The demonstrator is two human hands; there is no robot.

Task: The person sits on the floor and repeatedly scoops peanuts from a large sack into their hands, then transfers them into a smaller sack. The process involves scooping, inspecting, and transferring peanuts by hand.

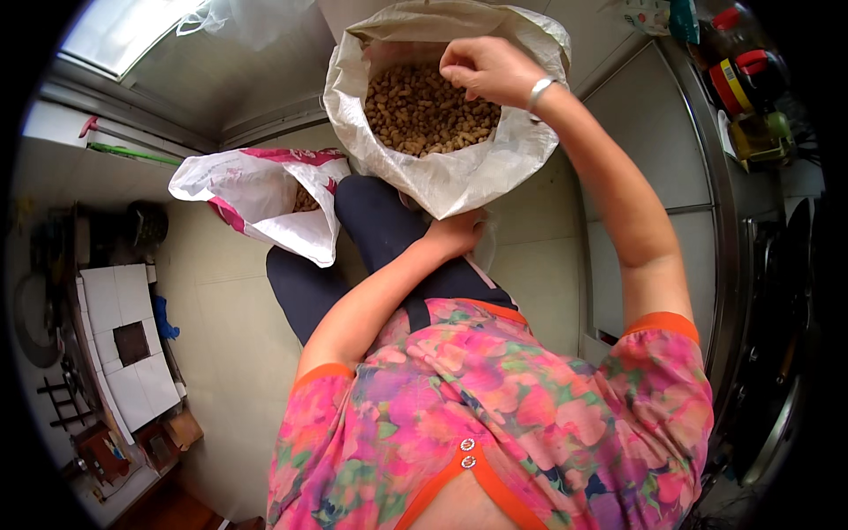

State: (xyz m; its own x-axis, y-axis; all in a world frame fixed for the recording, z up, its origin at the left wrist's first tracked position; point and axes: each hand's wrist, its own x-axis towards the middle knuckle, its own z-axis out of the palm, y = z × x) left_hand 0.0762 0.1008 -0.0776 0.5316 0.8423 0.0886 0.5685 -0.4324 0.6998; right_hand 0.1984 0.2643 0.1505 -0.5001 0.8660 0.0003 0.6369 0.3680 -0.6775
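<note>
A large white woven sack [457,179] stands open in front of me with many unshelled peanuts [424,112] inside. Over its right side hangs my right hand [487,69], fingers curled inward above the peanuts; whether they pinch anything is not visible. A silver bracelet [541,93] circles that wrist. Down by my thigh, below the sack's near edge, is my left hand [464,232]; its fingers are partly hidden, and a thin clear plastic bag [487,245] shows beside it. A smaller white and pink sack [265,205] lies open left of the large one, with some peanuts visible inside.
Cabinet doors [646,132] and a counter run along the right, with bottles [762,136] and red-lidded jars [735,86] on top. At the left stands a white-tiled stove [122,298]. A green stick [132,154] lies by the wall at the upper left.
</note>
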